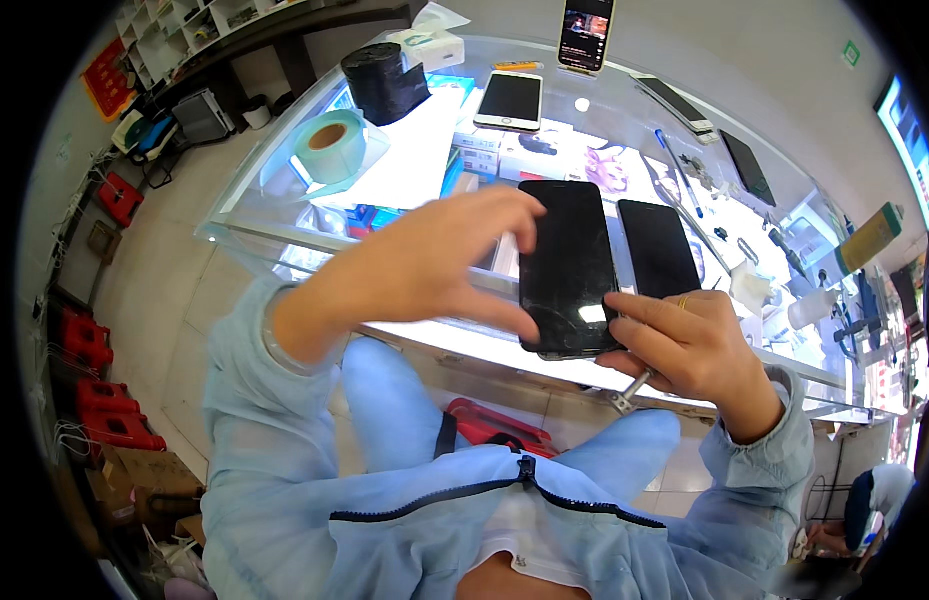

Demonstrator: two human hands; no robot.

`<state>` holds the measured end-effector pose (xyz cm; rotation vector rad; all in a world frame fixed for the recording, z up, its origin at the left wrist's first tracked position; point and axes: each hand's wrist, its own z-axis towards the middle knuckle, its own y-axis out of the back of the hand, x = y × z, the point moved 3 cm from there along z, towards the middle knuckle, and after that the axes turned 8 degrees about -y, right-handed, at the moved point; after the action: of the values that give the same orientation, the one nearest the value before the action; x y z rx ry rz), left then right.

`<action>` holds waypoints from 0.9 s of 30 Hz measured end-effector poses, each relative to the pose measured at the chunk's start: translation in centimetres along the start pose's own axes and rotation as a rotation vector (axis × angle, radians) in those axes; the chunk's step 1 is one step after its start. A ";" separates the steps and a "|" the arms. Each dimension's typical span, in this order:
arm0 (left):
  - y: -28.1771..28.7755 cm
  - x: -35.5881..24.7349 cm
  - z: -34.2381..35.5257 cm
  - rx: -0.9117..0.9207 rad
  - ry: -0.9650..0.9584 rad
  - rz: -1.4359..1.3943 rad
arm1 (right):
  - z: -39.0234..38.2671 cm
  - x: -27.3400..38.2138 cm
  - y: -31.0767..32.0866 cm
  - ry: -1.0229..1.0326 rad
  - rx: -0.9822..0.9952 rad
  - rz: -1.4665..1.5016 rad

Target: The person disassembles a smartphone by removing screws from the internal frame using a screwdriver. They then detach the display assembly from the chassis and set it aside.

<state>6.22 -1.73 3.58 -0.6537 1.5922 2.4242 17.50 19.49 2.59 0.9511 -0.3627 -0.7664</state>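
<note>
A large black smartphone [569, 260] with a glossy, smudged screen is tilted over the front of the glass counter. My right hand [684, 345] grips its lower right corner, fingertips on the screen side and thumb lower down. A ring is on one finger. My left hand [424, 262] is at the phone's left edge, thumb and fingers spread apart; whether they touch it I cannot tell. A silver metal piece [632, 393] sticks out below my right hand; whether I hold it is unclear. Just right of the phone lies a second black phone or screen [659, 245].
Behind lie a white phone [509, 102], another phone [674, 104] and a dark panel [747, 168]. A propped phone [585, 35] plays video. Left stand a tape roll [329, 145], a black roll [382, 85] and a tissue box [429, 48]. Small tools and a bottle [812, 308] crowd the right.
</note>
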 end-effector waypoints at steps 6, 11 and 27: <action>-5.2 -1.9 2.4 0.089 -0.243 0.317 | -0.1 -0.4 0.6 -0.211 0.027 0.009; -5.9 -2.8 2.5 0.130 -0.227 0.387 | -3.2 -2.5 2.5 -0.683 0.024 -0.103; 3.8 6.7 -2.4 0.072 0.154 0.156 | -3.5 1.4 -0.1 -0.683 0.105 -0.067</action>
<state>-0.52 -6.16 2.96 -0.7463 1.8465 2.4625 20.47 20.52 0.53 0.7788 -0.9758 -1.1350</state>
